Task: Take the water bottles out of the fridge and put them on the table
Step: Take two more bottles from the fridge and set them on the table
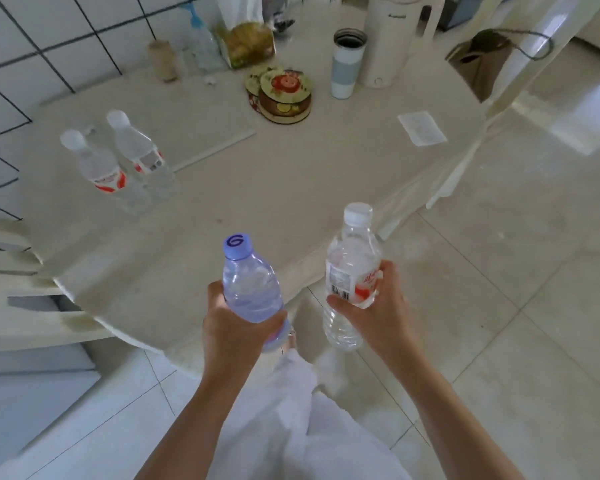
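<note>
My left hand [231,327] grips a blue-tinted water bottle [248,289] with a purple cap marked 6, held upright over the near edge of the round cream table [291,174]. In my right hand [378,306] is a clear water bottle [350,268] with a white cap and a red-and-white label, held just off the table's edge above the floor. Two more clear bottles with red labels, one [101,171] beside the other [141,154], stand upright on the table's left side. No fridge is in view.
At the back of the table stand a white kettle [395,36], a grey-white tumbler [347,64], a stack of floral coasters [281,93], a food bag [246,43] and a small jar [163,60]. A white card [421,128] lies at the right. A tiled wall is at the left, glossy floor tiles at the right.
</note>
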